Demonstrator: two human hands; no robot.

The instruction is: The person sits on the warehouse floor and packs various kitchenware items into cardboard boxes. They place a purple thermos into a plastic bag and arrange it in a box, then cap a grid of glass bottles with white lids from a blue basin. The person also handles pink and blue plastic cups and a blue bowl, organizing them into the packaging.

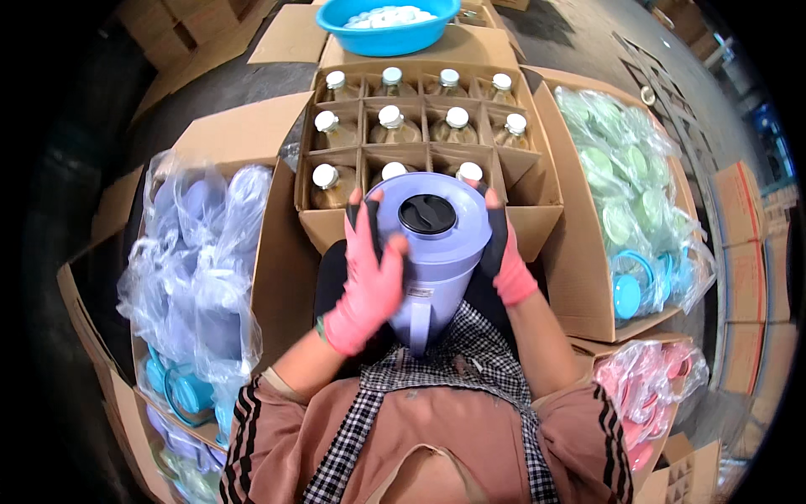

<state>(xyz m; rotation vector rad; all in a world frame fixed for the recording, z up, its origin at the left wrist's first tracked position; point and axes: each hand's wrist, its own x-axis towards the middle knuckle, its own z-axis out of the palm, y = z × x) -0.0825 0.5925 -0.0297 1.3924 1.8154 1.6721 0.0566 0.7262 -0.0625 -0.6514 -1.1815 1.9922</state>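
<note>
I hold a lavender plastic jug upright over my lap, its handle facing me. A lavender lid with a black round cap sits on top. My left hand, in a pink fingerless glove with black tips, wraps the jug's left side and presses the lid's rim. My right hand, gloved the same way, grips the right side of the lid. Just behind the jug stands a divided cardboard box of glass bottles with white caps.
A carton at my left holds bagged lavender and blue jugs. Another carton at my right holds bagged green and blue lids. Pink parts in a bag lie lower right. A blue basin of white caps sits beyond the bottles.
</note>
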